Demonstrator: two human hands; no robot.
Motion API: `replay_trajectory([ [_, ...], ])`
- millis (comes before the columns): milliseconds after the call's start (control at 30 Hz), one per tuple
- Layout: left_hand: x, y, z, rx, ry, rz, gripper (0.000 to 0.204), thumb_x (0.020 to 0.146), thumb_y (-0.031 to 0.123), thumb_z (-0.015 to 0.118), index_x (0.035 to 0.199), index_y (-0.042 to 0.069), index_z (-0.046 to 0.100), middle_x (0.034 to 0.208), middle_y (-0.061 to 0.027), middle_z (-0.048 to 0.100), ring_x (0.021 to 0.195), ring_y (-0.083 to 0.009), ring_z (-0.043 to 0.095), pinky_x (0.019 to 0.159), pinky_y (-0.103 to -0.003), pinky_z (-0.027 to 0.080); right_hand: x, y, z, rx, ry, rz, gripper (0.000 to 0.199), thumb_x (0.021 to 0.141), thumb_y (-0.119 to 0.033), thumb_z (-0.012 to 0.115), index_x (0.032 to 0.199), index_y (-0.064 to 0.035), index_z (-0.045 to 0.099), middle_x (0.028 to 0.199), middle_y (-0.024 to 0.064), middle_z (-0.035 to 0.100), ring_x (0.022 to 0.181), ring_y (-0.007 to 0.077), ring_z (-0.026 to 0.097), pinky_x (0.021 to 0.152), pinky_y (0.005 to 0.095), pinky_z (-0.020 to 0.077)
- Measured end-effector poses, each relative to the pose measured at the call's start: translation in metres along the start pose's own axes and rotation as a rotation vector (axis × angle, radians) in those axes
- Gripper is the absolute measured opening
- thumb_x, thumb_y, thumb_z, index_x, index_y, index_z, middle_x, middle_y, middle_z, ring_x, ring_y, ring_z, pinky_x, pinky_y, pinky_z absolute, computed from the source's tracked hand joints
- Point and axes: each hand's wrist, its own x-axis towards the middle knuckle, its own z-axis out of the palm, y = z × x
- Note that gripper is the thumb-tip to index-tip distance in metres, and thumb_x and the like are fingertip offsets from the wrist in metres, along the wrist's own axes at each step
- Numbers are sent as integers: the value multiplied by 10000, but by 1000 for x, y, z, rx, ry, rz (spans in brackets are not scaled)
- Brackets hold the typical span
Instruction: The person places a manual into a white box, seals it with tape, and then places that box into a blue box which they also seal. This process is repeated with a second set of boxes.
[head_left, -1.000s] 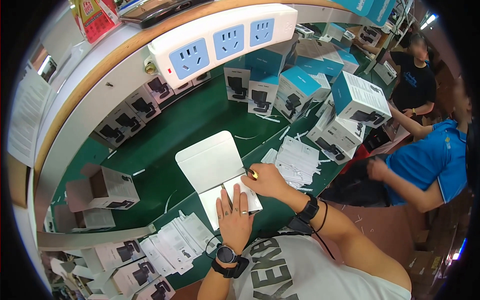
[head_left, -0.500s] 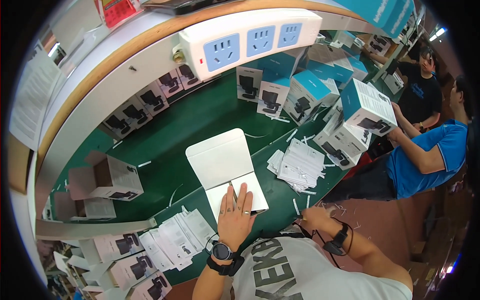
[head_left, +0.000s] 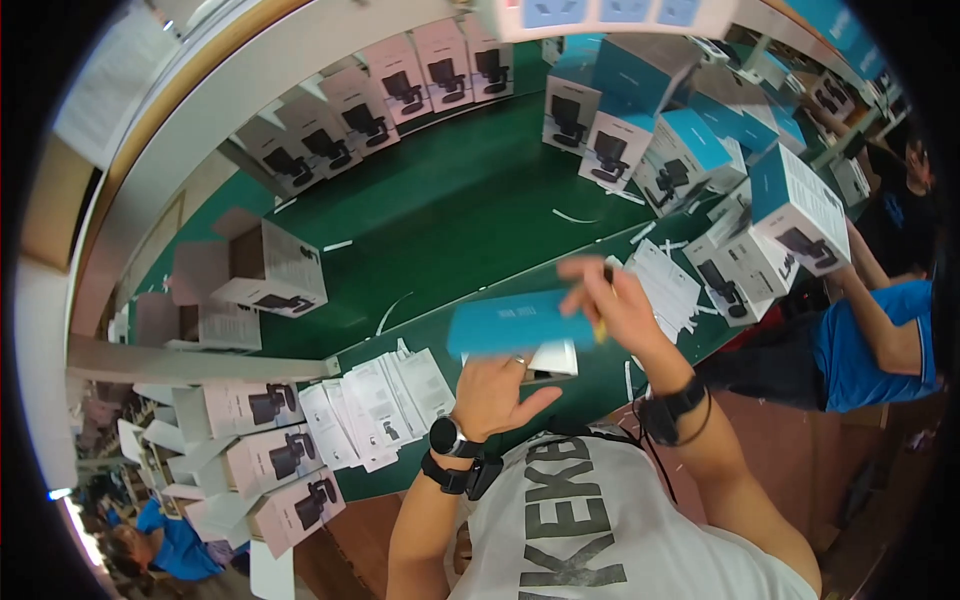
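Observation:
Before me on the green table is a small carton (head_left: pixel 555 358) with white inner flaps, its teal lid (head_left: pixel 505 322) tilted over the top and smeared by motion. My left hand (head_left: pixel 488 398) lies at the carton's front left, thumb stretched out to the side. Its fingertips are partly hidden under the lid. At the lid's right end is my right hand (head_left: pixel 625 318), its fingers bent and blurred. A small yellow object (head_left: pixel 600 331) shows below those fingers; its kind is not clear.
Stacks of printed leaflets (head_left: pixel 385 405) (head_left: pixel 660 285) lie left and right of the carton. Open boxes (head_left: pixel 268 270) stand at the left, more boxes (head_left: pixel 270 455) at the lower left. Boxes with teal tops (head_left: pixel 690 150) crowd the back right. A person in a blue shirt (head_left: pixel 870 340) holds a box (head_left: pixel 800 220).
The carton's lid has swung down from standing open and now shows its teal face. My right hand has come up from the table edge to the lid. The view has shifted.

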Motion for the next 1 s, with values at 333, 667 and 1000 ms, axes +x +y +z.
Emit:
replay_trajectory([
  [333, -19, 1, 7, -593, 191, -172, 324, 844, 217, 783, 1141, 90, 748, 1175, -125, 720, 1064, -347, 674, 923, -427, 527, -20, -18, 33, -637, -228, -675, 309, 879, -221, 790, 1113, -44, 695, 906, 85, 724, 769, 142, 639, 662, 295, 463],
  [667, -14, 19, 5, -209, 391, -263, 414, 785, 184, 846, 1164, 78, 716, 1326, -148, 634, 1251, -373, 586, 1053, -492, 460, -81, 0, 22, -517, 67, -185, 498, 801, -147, 873, 1255, -53, 690, 906, 58, 665, 748, 148, 591, 645, 288, 467],
  [1000, -57, -30, -23, -638, 195, -284, 588, 739, -36, 862, 1290, 76, 691, 1315, -130, 587, 1355, -393, 515, 1157, -505, 420, -79, 39, 26, -578, 179, -431, 482, 800, -70, 862, 1263, -69, 728, 889, 90, 694, 680, 180, 609, 610, 303, 476],
])
